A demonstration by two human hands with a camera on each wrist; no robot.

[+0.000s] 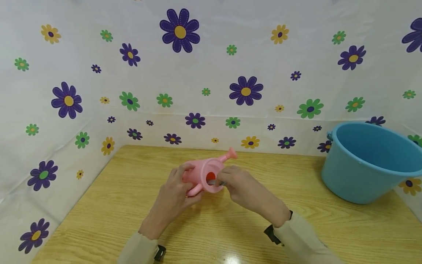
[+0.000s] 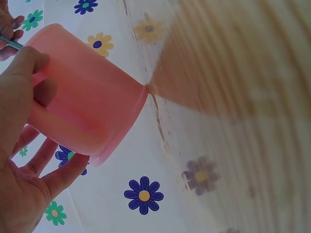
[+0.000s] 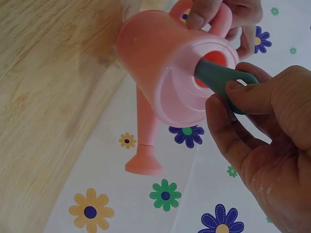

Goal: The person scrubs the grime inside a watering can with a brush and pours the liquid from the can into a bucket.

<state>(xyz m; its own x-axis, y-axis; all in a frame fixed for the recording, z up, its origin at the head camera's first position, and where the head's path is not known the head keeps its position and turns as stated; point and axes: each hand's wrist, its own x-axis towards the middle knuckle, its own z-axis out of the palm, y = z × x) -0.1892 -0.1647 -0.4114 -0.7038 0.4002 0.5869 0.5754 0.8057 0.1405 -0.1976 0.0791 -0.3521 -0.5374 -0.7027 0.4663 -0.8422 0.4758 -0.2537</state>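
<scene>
Presumably the glossy wood-grain table (image 1: pixel 99 220) could let a tilted thing skid or roll, should the steadying hold slacken or the other hand push too hard. Well apart at three o'clock from the work stands a blue bucket (image 1: pixel 346 179); its inner wall shows, its floor does not. Just below the head view's centre, at six o'clock, a pink watering can (image 3: pixel 170 68) leans over, spout between one and two. The left hand (image 1: pixel 176 189), at eight, grips it by the handle side; the right hand (image 1: pixel 240 185), at four, pinches a green tool (image 3: pixel 218 80) whose far end enters the can's mouth. Other contents cannot be told.
</scene>
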